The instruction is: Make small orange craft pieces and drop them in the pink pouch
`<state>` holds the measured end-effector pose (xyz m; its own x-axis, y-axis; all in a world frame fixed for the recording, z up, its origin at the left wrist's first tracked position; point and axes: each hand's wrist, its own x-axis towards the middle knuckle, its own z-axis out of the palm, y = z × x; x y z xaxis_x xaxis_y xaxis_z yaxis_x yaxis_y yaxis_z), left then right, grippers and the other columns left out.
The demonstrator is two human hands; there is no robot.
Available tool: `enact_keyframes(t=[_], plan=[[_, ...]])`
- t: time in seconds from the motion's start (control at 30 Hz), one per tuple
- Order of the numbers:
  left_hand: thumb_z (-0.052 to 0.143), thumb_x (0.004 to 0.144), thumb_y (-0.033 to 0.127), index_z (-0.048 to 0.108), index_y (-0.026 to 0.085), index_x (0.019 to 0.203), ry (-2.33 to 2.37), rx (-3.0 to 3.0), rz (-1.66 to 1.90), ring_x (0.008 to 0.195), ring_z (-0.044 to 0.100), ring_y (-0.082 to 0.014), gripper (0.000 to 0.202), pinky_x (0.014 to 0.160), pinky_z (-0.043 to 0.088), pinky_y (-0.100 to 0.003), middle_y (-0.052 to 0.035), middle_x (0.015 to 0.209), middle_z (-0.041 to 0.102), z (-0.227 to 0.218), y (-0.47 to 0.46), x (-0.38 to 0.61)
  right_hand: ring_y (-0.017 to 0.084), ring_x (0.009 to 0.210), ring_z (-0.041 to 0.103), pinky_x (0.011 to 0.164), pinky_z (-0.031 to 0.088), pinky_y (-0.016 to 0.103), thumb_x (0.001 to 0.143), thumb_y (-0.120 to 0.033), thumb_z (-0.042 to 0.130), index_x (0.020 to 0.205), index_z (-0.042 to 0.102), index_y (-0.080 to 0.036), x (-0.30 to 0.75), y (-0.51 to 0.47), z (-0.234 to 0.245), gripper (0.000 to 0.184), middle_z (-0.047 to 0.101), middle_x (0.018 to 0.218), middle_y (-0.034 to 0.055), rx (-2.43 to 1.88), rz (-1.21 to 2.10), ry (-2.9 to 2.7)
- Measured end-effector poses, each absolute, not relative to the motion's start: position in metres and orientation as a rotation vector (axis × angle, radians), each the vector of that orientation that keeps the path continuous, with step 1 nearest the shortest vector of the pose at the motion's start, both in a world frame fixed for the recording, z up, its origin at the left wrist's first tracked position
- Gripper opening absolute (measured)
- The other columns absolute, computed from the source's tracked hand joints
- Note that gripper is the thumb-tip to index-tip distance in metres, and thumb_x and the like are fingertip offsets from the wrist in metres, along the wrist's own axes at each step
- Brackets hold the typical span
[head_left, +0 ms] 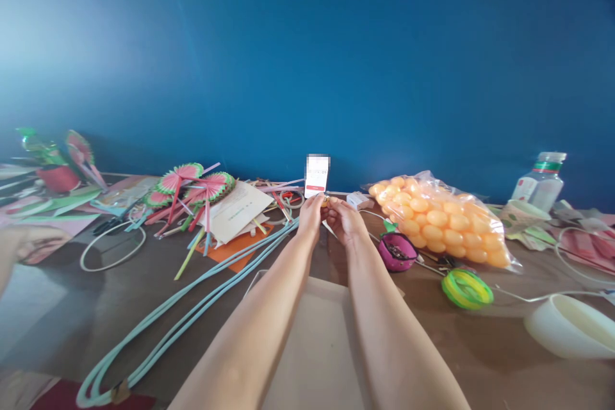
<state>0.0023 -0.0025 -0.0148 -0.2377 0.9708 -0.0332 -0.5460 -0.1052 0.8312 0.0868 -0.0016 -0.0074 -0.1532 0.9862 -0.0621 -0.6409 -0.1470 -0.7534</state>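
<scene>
Both my arms stretch forward over the table. My left hand (312,213) and my right hand (344,218) meet fingertip to fingertip, pinched together on a small yellowish object (326,200) that is too small to name. Just behind them a phone (317,176) stands upright against the blue wall. A clear bag of orange balls (439,221) lies right of my right hand. A small magenta cup (396,251) holding dark bits sits beside my right wrist.
Long light-blue tubes (192,304) curve across the left of the table. Pink and green paper fans (192,186), straws and an envelope lie at left. A yellow-green tape roll (467,288), a white bowl (569,327), a water bottle (541,182) and wire hoops (113,245) are about. Another person's hand (24,245) is at far left.
</scene>
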Motion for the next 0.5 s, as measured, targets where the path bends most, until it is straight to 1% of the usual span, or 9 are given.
enact_keyframes(t=[0.23, 0.5], plan=[[0.070, 0.078, 0.035, 0.065, 0.013, 0.084, 0.908, 0.646, 1.636, 0.054, 0.058, -0.0115, 0.023, 0.051, 0.045, -0.021, -0.0020, 0.064, 0.062, -0.0142, -0.0020, 0.0026, 0.002, 0.045, 0.043, 0.040, 0.038, 0.011, 0.061, -0.016, 0.083, 0.072, 0.064, -0.015, 0.0861, -0.0010, -0.0086, 0.022, 0.056, 0.056, -0.0051, -0.653, 1.646, -0.674], [0.071, 0.077, 0.037, 0.066, 0.013, 0.085, 0.931, 0.670, 1.633, 0.054, 0.058, -0.0112, 0.025, 0.052, 0.045, -0.021, -0.0027, 0.065, 0.064, -0.0152, -0.0013, 0.0016, 0.004, 0.045, 0.043, 0.040, 0.039, 0.013, 0.061, -0.016, 0.082, 0.073, 0.065, -0.016, 0.0872, -0.0009, -0.0095, 0.021, 0.058, 0.058, -0.0040, -0.644, 1.637, -0.692]])
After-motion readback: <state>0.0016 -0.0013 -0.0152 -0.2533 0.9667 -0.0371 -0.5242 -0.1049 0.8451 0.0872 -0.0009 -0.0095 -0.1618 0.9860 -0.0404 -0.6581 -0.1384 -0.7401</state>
